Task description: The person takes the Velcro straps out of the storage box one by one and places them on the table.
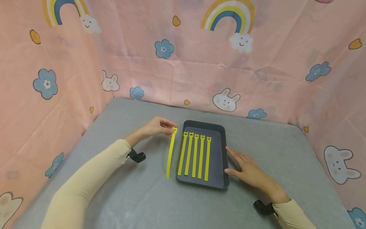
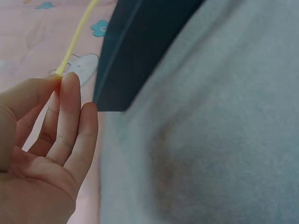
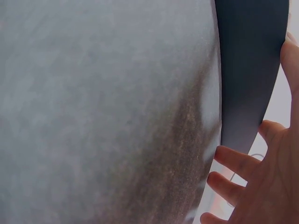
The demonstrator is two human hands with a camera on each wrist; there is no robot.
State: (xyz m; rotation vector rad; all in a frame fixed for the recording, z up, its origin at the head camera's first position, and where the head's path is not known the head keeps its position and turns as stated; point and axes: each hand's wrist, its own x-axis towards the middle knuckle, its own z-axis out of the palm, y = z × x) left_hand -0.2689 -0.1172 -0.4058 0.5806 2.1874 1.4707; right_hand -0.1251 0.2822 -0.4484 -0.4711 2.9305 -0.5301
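At nine o'clock of the dark tray (image 1: 218, 165), my left grip (image 1: 159, 126) pinches the yellow strap (image 1: 171, 152) by one end, risking sway; my right grip (image 1: 249, 170), spread against three, could jog the tray.

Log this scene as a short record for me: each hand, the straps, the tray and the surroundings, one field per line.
Left hand: pinches a yellow strap by its slotted end
Held strap: slants down, left of the tray; unclear whether its lower end touches the table
Tray: dark grey, holds five yellow straps side by side, slotted ends at the far side
Right hand: touches the tray's right side
Table: grey
Backdrop: pink, with rainbows, flowers, rabbits
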